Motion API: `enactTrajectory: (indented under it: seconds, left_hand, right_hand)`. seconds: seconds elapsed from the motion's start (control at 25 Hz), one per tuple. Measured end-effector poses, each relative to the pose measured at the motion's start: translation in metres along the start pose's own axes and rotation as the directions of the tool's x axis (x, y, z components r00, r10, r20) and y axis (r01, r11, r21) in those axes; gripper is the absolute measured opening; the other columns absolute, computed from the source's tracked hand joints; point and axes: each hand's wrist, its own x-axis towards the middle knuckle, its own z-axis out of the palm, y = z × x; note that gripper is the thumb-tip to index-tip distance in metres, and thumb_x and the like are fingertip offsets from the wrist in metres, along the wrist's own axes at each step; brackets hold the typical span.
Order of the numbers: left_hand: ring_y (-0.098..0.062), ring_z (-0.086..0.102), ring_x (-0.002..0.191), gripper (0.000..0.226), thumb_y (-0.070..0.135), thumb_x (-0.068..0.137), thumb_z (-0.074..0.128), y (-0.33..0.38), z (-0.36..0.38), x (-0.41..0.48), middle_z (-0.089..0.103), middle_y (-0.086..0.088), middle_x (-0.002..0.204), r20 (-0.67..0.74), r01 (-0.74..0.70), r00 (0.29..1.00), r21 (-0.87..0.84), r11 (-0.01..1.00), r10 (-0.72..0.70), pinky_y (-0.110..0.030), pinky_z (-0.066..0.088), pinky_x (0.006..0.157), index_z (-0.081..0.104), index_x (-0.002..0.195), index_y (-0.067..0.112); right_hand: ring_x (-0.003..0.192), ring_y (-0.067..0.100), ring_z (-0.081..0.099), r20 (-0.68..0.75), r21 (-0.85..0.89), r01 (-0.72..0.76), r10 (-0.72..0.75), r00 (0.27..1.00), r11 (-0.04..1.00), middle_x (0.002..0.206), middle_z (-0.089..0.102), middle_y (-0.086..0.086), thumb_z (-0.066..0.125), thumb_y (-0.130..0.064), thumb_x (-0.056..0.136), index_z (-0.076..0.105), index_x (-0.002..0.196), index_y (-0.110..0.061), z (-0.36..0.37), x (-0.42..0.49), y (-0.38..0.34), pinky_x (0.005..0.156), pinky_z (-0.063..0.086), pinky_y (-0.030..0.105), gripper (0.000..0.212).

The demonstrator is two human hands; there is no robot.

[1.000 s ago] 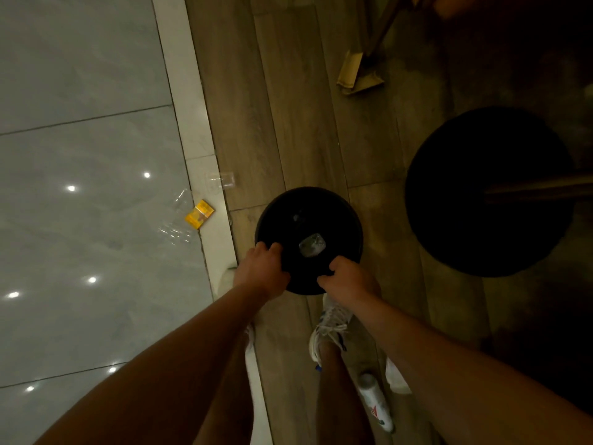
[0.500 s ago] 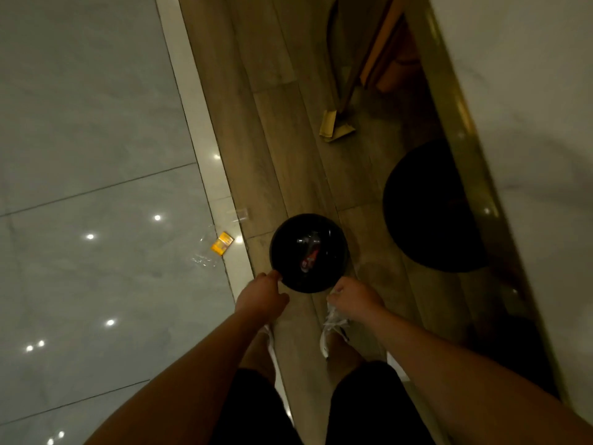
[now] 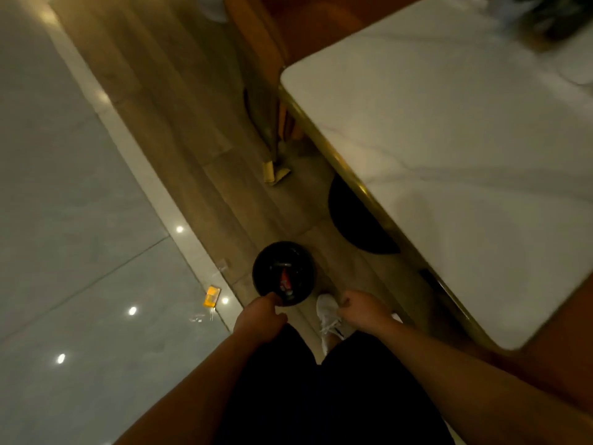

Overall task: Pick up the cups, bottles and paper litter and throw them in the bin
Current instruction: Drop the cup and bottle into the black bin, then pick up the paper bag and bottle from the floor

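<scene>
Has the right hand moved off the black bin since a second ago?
Yes. The right hand gripped the bin's rim before; now it sits off the black bin, toward the white shoe, while the left hand touches the rim.

1. A café or restaurant dining area is suggested by a white marble-look table (image 3: 449, 175) edged in gold trim.
2. An orange upholstered seat (image 3: 272, 36) is placed against the table.
3. Wood-plank flooring (image 3: 179, 101) is laid beside glossy grey tiles (image 3: 64, 194), in which ceiling spotlights are reflected.
4. A round black pedestal base (image 3: 356, 226) is seen under the table.
</scene>
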Motion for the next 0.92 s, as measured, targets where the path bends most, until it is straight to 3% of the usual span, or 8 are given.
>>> enactTrajectory:
  seconds: [0.08,0.24,0.36,0.48,0.64,0.76,0.92]
  left_hand:
    - [-0.026,0.065,0.104,0.053,0.033,0.080,0.059,-0.003,-0.008,-0.007,0.070,-0.011,0.110,0.092,-0.083,0.993,0.100,0.992,0.074,-0.032,0.050,0.085,0.055,0.132,0.021]
    - [-0.026,0.058,0.118,0.055,0.034,0.082,0.061,-0.011,-0.017,-0.022,0.062,-0.010,0.129,0.195,-0.199,0.969,0.250,0.948,0.152,-0.032,0.045,0.094,0.052,0.134,0.022]
    - [-0.024,0.060,0.114,0.053,0.033,0.078,0.062,-0.005,-0.009,-0.039,0.064,-0.010,0.123,0.242,-0.257,0.952,0.300,0.919,0.187,-0.031,0.046,0.090,0.054,0.130,0.024]
    - [-0.024,0.063,0.107,0.049,0.032,0.078,0.061,0.006,0.015,-0.055,0.068,-0.009,0.107,0.341,-0.348,0.914,0.387,0.854,0.218,-0.030,0.047,0.087,0.055,0.126,0.022]
    - [-0.022,0.065,0.100,0.045,0.033,0.080,0.060,0.023,0.052,-0.071,0.069,-0.007,0.106,0.421,-0.404,0.885,0.490,0.772,0.196,-0.030,0.050,0.087,0.056,0.124,0.023]
    - [-0.020,0.067,0.092,0.043,0.031,0.081,0.062,0.043,0.095,-0.080,0.069,-0.006,0.091,0.442,-0.435,0.878,0.575,0.692,0.185,-0.029,0.050,0.084,0.057,0.122,0.022]
    - [-0.023,0.064,0.104,0.044,0.034,0.082,0.062,0.076,0.166,-0.091,0.068,-0.006,0.100,0.448,-0.453,0.879,0.681,0.575,0.162,-0.029,0.047,0.085,0.058,0.124,0.023]
  right_hand:
    - [0.124,0.030,0.054,-0.054,0.128,-0.075,0.082,0.995,0.989,0.133,0.060,0.011,0.050,-0.039,0.095,0.061,0.126,-0.013,0.017,-0.031,0.009,0.102,0.041,0.034,0.041]
    - [0.113,0.028,0.061,-0.091,0.334,-0.189,0.232,0.969,0.923,0.118,0.067,0.008,0.061,-0.038,0.081,0.064,0.114,-0.017,0.064,-0.095,0.033,0.090,0.046,0.034,0.039]
    - [0.116,0.025,0.059,-0.149,0.411,-0.240,0.325,0.934,0.879,0.118,0.064,0.006,0.060,-0.036,0.088,0.062,0.113,-0.020,0.095,-0.131,0.058,0.093,0.044,0.031,0.030]
    - [0.097,0.019,0.062,-0.175,0.557,-0.254,0.411,0.894,0.790,0.111,0.066,0.004,0.064,-0.035,0.085,0.065,0.107,-0.021,0.120,-0.165,0.097,0.073,0.043,0.023,0.026]
    - [0.102,0.020,0.061,-0.146,0.645,-0.305,0.505,0.851,0.700,0.111,0.067,0.002,0.066,-0.039,0.081,0.065,0.105,-0.022,0.150,-0.193,0.154,0.083,0.047,0.029,0.030]
    - [0.102,0.021,0.062,-0.117,0.717,-0.301,0.534,0.837,0.629,0.113,0.067,0.004,0.065,-0.039,0.082,0.065,0.105,-0.020,0.174,-0.204,0.208,0.083,0.049,0.029,0.030]
    - [0.111,0.022,0.059,-0.076,0.733,-0.295,0.505,0.860,0.613,0.122,0.063,0.005,0.062,-0.041,0.086,0.062,0.116,-0.018,0.200,-0.205,0.287,0.081,0.042,0.026,0.038]
